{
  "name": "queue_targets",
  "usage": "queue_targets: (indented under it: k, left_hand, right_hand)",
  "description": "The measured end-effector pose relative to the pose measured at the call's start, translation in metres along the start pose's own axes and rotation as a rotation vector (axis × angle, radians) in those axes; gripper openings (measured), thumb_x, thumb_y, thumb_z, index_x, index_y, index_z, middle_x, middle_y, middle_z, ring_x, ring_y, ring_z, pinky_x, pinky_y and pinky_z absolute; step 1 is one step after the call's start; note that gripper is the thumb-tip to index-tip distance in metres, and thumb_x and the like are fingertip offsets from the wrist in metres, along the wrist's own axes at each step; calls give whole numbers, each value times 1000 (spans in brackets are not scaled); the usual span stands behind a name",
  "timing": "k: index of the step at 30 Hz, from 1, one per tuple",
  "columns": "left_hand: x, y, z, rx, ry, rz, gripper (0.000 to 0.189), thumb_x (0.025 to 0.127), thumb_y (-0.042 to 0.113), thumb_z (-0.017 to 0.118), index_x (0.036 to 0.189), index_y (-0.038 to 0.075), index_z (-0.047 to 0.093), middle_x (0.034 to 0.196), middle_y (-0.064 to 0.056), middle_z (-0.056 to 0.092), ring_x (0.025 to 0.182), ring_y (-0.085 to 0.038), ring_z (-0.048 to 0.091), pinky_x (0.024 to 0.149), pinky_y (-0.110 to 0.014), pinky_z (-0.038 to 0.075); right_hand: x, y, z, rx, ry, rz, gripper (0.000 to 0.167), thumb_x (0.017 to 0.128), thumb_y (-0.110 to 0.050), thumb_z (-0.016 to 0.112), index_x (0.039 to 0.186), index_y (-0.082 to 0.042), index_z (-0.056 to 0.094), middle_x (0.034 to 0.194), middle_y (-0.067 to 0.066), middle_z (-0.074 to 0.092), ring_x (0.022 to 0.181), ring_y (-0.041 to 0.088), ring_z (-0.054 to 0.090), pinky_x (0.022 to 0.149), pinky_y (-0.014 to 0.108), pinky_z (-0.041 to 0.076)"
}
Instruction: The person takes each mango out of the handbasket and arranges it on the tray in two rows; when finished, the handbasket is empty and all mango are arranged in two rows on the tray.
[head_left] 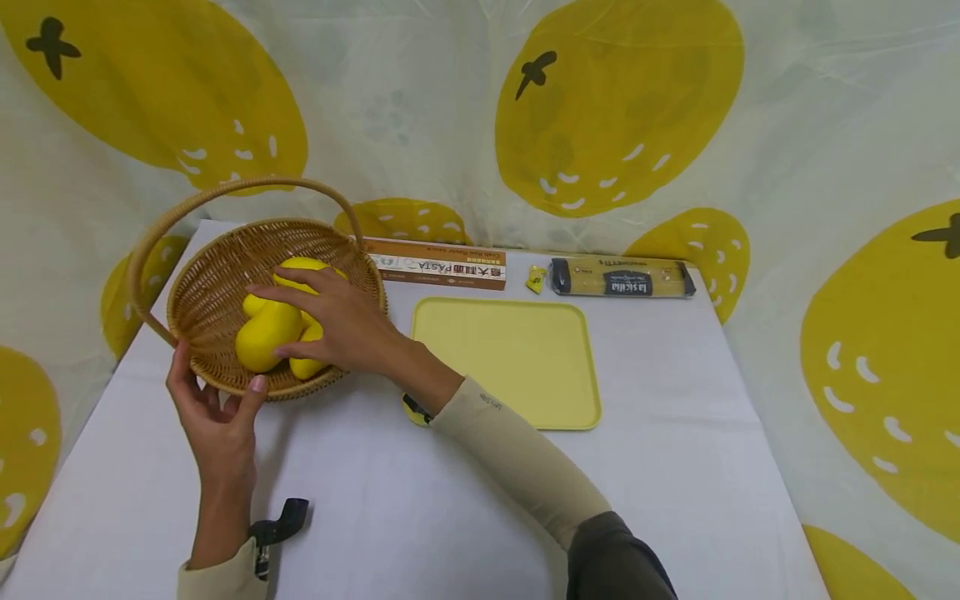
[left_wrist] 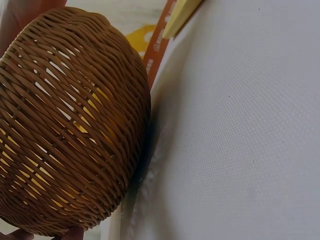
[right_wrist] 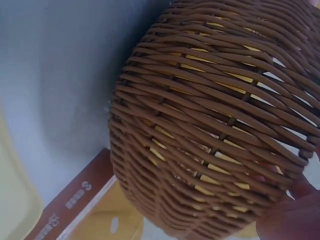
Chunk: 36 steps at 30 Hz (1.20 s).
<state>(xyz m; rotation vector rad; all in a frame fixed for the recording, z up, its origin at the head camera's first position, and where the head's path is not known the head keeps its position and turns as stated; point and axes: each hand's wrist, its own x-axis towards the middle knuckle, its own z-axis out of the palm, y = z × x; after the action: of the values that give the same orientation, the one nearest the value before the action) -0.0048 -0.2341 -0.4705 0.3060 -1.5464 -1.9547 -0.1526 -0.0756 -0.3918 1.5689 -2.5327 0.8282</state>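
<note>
A wicker basket with a tall arched handle is tilted toward me on the left of the table. Several smooth yellow fruits lie heaped inside it. My left hand grips the near-left rim beside the handle's foot, thumb on the rim. Over the heap, my right hand reaches in from the right with its fingers spread and thumb apart, fingertips right at the fruits. Both wrist views show mainly the woven outside of the basket, with yellow glinting through the gaps.
A pale yellow tray lies right of the basket. Along the back edge are a pasta box, a small yellow packet and a spaghetti pack. A fruit-printed curtain hangs behind the white-covered table.
</note>
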Motion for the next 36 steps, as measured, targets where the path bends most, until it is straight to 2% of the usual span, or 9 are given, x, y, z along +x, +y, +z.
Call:
queue_targets:
  k: [8, 15, 21, 24, 29, 36]
  left_hand:
    - [-1, 0, 1, 8, 0, 14, 94, 89, -17, 72, 165, 19, 31, 175, -4, 21, 160, -35, 26, 118, -27, 46]
    - [-2, 0, 0, 15, -4, 18, 95, 88, -16, 73, 165, 19, 30, 175, -3, 21, 160, -35, 25, 121, -30, 44]
    - [-2, 0, 0, -5, -5, 21, 95, 88, -17, 72, 165, 17, 29, 175, -4, 20, 159, -35, 25, 122, -31, 43]
    - [-3, -1, 0, -11, -4, 28, 95, 87, -18, 72, 165, 17, 29, 175, -4, 20, 159, -36, 26, 121, -30, 44]
    - [-3, -2, 0, 2, -6, 30, 96, 87, -18, 72, 165, 17, 30, 175, -5, 21, 158, -36, 26, 121, -30, 43]
    - [-2, -2, 0, 16, -9, 34, 95, 87, -18, 71, 165, 17, 29, 175, -5, 21, 158, -37, 27, 122, -30, 43]
  right_hand:
    - [21, 3, 6, -6, -188, 5, 75, 95, -52, 75, 162, -34, 45, 174, 0, 35, 158, 17, 34, 130, 29, 25]
    - [35, 4, 13, -21, -279, -7, 72, 92, -49, 79, 157, -31, 53, 169, -1, 44, 156, 16, 37, 129, 27, 25]
    - [49, 2, 17, -84, -365, -7, 75, 90, -50, 81, 157, -33, 53, 166, -5, 46, 154, 14, 39, 128, 25, 24]
    - [56, 1, 22, -109, -395, 0, 75, 89, -51, 82, 157, -35, 53, 163, -8, 50, 152, 12, 41, 127, 23, 26]
    - [64, 2, 29, -128, -429, 35, 71, 88, -48, 84, 153, -39, 57, 156, -11, 56, 143, 11, 47, 118, 22, 36]
    - [65, 5, 35, -62, -459, 96, 67, 88, -40, 86, 150, -40, 60, 153, -18, 57, 142, 10, 47, 117, 21, 35]
